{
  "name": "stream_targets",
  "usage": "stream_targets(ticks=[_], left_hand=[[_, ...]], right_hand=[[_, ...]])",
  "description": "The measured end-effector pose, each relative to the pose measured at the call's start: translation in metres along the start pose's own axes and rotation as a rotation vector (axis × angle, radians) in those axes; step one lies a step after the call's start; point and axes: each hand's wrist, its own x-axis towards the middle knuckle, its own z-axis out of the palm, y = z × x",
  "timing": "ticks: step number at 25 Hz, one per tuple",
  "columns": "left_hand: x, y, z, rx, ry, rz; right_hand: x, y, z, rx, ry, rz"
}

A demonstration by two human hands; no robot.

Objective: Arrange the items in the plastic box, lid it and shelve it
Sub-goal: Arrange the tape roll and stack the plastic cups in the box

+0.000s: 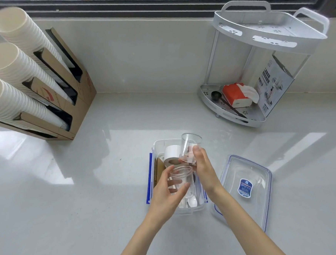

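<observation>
Two bare forearms, no sleeves, left hand (167,193), right hand (203,168)

- One head-worn camera looks forward and steeply down onto the counter (108,187), close above it.
- It faces the window (157,0) behind.

Bright daylight enters through the dark-framed window (157,0) at the top, leaving pale glare patches and soft shadows on the glossy light grey worktop (89,188). Wide-angle bending curves the edges; the corners look slightly soft.
</observation>
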Motion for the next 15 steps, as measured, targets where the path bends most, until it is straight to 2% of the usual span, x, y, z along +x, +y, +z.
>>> stream_targets(ticks=[9, 15], left_hand=[[0.004, 0.008, -0.011, 0.037, 0.018, 0.065], [0.003, 0.004, -0.015, 0.134, 0.017, 0.092]], right_hand=[[-0.016, 0.008, -0.010, -0.354, -0.221, -0.107], [-0.018, 0.005, -0.018, -0.310, -0.126, -0.137]])
